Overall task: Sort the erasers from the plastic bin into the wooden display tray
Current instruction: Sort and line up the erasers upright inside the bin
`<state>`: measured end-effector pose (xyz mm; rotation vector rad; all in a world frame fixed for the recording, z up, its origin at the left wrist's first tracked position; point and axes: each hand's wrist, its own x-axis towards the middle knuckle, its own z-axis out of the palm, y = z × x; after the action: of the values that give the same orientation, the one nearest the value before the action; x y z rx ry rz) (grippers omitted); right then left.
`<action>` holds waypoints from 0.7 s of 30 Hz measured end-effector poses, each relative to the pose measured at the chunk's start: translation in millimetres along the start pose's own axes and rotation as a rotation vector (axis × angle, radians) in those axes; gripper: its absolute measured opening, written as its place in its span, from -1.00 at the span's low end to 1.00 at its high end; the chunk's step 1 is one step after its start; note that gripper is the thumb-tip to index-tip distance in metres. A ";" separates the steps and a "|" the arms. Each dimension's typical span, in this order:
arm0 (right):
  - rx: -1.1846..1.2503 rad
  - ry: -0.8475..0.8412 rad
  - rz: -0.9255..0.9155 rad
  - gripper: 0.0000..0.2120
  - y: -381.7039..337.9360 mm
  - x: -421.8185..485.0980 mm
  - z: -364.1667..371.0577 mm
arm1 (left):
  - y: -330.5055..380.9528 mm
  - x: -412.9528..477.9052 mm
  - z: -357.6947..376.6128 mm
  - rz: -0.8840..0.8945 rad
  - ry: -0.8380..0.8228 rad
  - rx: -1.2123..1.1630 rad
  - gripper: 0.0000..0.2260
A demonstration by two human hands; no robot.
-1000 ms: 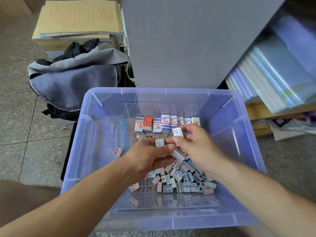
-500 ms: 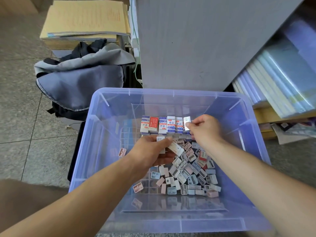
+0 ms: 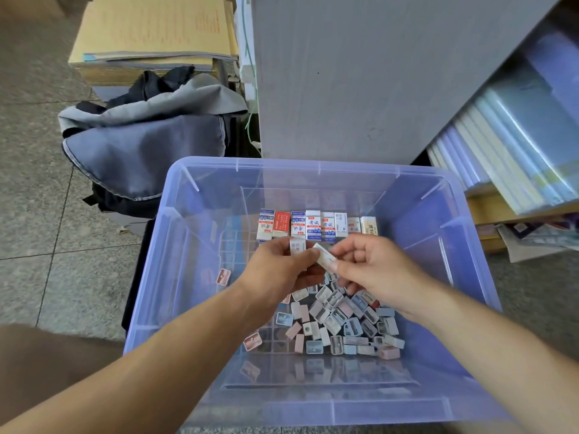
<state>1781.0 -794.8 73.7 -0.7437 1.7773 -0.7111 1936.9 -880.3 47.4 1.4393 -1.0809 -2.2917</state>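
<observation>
Eight upright erasers (image 3: pixel 313 225) in a row, two held erasers (image 3: pixel 297 247), one plastic bin (image 3: pixel 313 411), one backpack (image 3: pixel 141 151).

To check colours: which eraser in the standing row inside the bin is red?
The second eraser from the left: its sleeve is all red, while the others are mainly white.

The grey speckled tiled floor (image 3: pixel 40 189) is carrying everything. A translucent blue rectangular plastic bin (image 3: pixel 282 162) is sitting low on it, with a dark strip (image 3: pixel 138 270) showing along its left side. A grey-and-black fabric backpack (image 3: pixel 141 151) is slumping on the tiles just past the bin's far-left corner. A tall grey flat-sided cabinet panel (image 3: pixel 360 83) is standing behind the bin. Loose printed papers (image 3: pixel 529 242) are lying to the right, by a wooden shelf (image 3: pixel 501 214).
</observation>
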 end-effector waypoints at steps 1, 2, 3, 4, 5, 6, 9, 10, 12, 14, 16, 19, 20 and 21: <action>0.031 0.032 0.006 -0.87 3.1 0.9 -0.7 | -0.3 0.3 1.3 0.000 -0.003 -0.020 -0.85; 0.077 0.095 0.015 -0.85 5.6 3.6 -2.3 | -0.5 0.7 2.8 -0.004 -0.001 -0.044 -0.85; 0.137 0.185 0.035 -0.83 8.4 7.8 -5.3 | -0.5 0.9 4.3 -0.013 0.006 -0.070 -0.86; 0.206 0.284 0.065 -0.82 12.2 13.3 -8.9 | -0.3 1.3 5.1 -0.026 0.016 -0.095 -0.85; 0.268 0.379 0.098 -0.82 16.2 18.8 -12.7 | 0.1 1.2 5.3 -0.041 0.020 -0.113 -0.84; 0.307 0.457 0.122 -0.84 20.3 24.4 -16.4 | 0.4 1.5 5.8 -0.053 0.021 -0.121 -0.82; 0.308 0.570 0.159 -0.86 28.2 34.1 -19.4 | 0.9 1.0 5.5 -0.074 0.015 -0.090 -0.78; 0.304 0.587 0.171 -0.86 29.3 36.3 -19.0 | 0.5 1.0 6.2 -0.076 0.011 -0.072 -0.76; 0.288 0.599 0.197 -0.86 29.8 40.0 -17.3 | -0.4 0.7 7.2 -0.075 -0.006 -0.034 -0.75; 0.298 0.592 0.208 -0.86 29.7 44.8 -15.6 | -0.9 0.3 8.2 -0.070 -0.032 0.000 -0.76; 0.309 0.577 0.213 -0.87 28.0 49.4 -14.1 | -1.2 -0.7 8.1 -0.069 -0.046 0.020 -0.79; 0.274 0.563 0.205 -0.90 24.2 52.8 -11.5 | -0.8 -3.6 7.2 -0.046 -0.082 0.061 -0.82; 0.249 0.562 0.197 -0.91 24.1 53.3 -10.7 | -0.7 -4.0 6.9 -0.040 -0.090 0.074 -0.82; 0.215 0.560 0.188 -0.92 24.9 53.6 -10.2 | -0.6 -4.1 6.7 -0.038 -0.093 0.082 -0.82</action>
<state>1752.9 -818.9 26.5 -0.2329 2.1882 -1.0305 1933.4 -874.6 51.5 1.4062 -1.1971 -2.3882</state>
